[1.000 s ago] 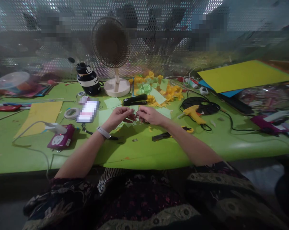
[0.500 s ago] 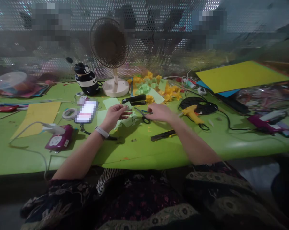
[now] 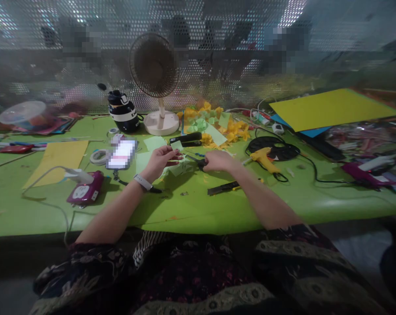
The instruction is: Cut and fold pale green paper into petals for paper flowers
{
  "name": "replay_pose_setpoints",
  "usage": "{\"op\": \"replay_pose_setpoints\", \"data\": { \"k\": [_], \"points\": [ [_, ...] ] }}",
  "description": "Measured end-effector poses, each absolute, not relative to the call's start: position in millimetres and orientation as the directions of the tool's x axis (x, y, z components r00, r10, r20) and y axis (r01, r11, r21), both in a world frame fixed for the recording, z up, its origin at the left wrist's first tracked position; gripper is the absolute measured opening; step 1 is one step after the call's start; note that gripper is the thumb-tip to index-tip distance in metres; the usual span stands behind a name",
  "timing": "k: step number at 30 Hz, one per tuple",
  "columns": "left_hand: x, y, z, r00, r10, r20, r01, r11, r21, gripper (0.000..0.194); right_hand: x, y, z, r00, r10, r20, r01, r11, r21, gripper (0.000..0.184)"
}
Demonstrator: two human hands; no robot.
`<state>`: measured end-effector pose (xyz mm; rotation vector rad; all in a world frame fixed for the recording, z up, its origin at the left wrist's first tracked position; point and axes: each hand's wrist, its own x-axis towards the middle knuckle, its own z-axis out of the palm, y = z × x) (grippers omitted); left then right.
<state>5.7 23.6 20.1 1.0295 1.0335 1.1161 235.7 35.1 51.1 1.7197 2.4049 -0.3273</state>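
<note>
My left hand (image 3: pixel 161 161) pinches a small piece of light green paper (image 3: pixel 177 145) between thumb and fingers. Facing it, my right hand (image 3: pixel 220 161) is closed around the dark handles of a pair of scissors (image 3: pixel 201 164), whose blades point left toward the paper. Whether the blades touch the paper is hard to make out. Beneath the hands lie light green paper sheets (image 3: pixel 143 161) and cut scraps. A black stapler (image 3: pixel 186 139) rests just beyond, and a box cutter (image 3: pixel 224 187) lies nearer to me.
Yellow and green paper flowers (image 3: pixel 230 127) are heaped behind the stapler. A yellow glue gun (image 3: pixel 265 159) and black cable reel (image 3: pixel 283 148) sit at right. On the left are a phone (image 3: pixel 121 154), a tape roll (image 3: pixel 98 156) and a purple power socket (image 3: pixel 85 189); a fan (image 3: pixel 161 124) and bottle (image 3: pixel 124 114) stand behind.
My right hand has tightened around the scissors' handles, and the blades look closer together. My left hand keeps its pinch on the paper. The whole view has shifted slightly.
</note>
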Motion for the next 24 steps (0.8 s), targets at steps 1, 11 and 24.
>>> {"op": "replay_pose_setpoints", "data": {
  "k": [1,11,24],
  "points": [
    [5.3,24.0,19.6,0.128,0.985,-0.111,-0.191,0.135,0.972,0.025,237.1,35.9,51.1,-0.326,0.909,-0.258,0.945,0.309,-0.106,0.020],
    [5.4,23.9,17.9,0.134,0.988,-0.074,-0.299,0.111,0.948,0.026,241.7,39.6,58.1,-0.242,0.941,-0.235,0.478,-0.095,-0.873,0.025],
    [7.7,20.2,26.2,0.127,0.992,-0.025,-0.291,0.061,0.955,0.030,224.6,30.0,47.7,-0.389,0.898,-0.204,0.378,-0.046,-0.924,0.045]
  ]
}}
